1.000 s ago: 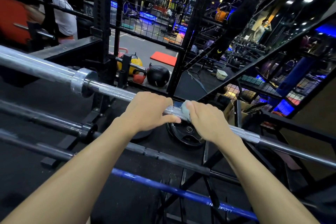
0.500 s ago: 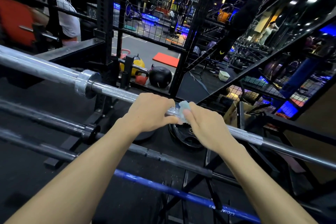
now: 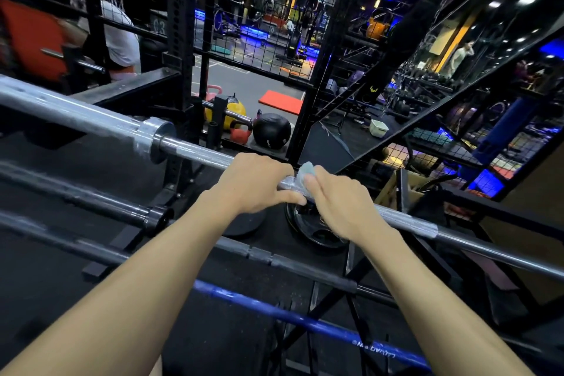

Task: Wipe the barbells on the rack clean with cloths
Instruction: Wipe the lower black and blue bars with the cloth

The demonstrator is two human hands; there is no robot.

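Head view: looks down over both forearms onto barbells lying across a black rack in a gym.
Top barbell point(image 3: 195, 152): chrome, runs from far left down to the right edge; its collar sits left of the hands, and the knurled shaft passes under both hands.
Left hand point(image 3: 254, 181): lies over the chrome shaft, fingers curled round it and the thumb underneath, its tip near the right hand.
Right hand point(image 3: 340, 203): just right of the left hand, fingers curled over the same shaft and gripping the cloth against it.
Cloth point(image 3: 305, 172): pale blue-white, bunched, only a small part shows above the right hand's fingers, on the shaft between the two hands.
Second barbell point(image 3: 91, 198): dark, lower and nearer than the chrome one, with a black collar left of the left forearm.
Third barbell point(image 3: 290, 264): grey, nearer still, crosses under both forearms.
Blue barbell point(image 3: 305, 322): nearest, low in the frame, white lettering near its right end.
Weight plate point(image 3: 317, 233): black, flat on the floor beneath the hands.
Medicine ball point(image 3: 271, 131): black, on the floor beyond the rack, beside a red kettlebell point(image 3: 241, 133).
Red mat point(image 3: 280, 102): on the far floor.
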